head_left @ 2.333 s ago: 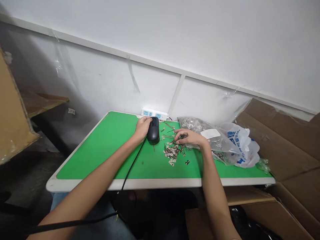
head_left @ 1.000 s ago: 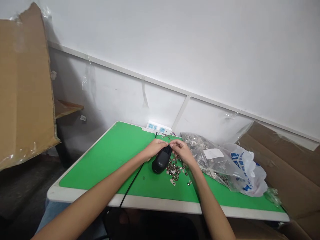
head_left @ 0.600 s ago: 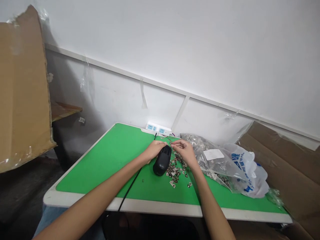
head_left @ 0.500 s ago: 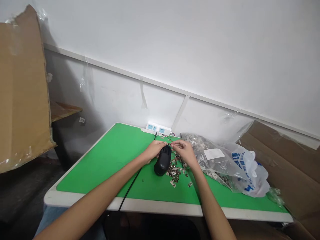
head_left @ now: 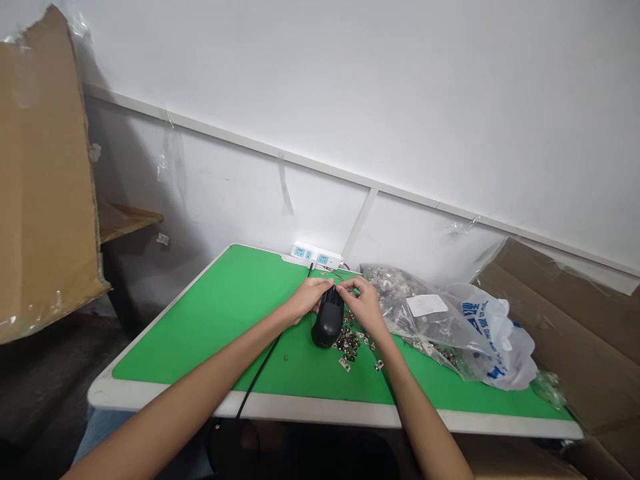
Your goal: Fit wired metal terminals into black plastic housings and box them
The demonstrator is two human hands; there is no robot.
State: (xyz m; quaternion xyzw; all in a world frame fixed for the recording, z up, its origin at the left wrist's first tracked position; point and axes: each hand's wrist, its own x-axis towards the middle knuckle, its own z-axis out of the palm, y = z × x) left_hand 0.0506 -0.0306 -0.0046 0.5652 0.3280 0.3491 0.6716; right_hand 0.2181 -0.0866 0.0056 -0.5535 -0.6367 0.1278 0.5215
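A black, rounded device (head_left: 328, 325) with a ribbed far end is in the middle of the green table. My left hand (head_left: 309, 300) is closed at the left of that far end, its thumb and fingertips together. My right hand (head_left: 362, 303) pinches from the other side, its fingertips almost touching those of the left. Whatever is between the fingertips is too small to make out. Beside the device, on its right, lies a loose heap of small metal fittings (head_left: 349, 341), with a few scattered nearer the front edge.
A clear plastic bag of metal fittings (head_left: 395, 293) with a white label, plus a white printed bag (head_left: 507, 340), lie on the table's right. A power strip (head_left: 316, 255) sits against the wall. A black cable (head_left: 260, 375) crosses the front edge. Cardboard (head_left: 45, 180) stands at left.
My right hand has moved slightly left and inward, so its fingertips now meet the device's far end beside my left hand. The left hand has barely moved.
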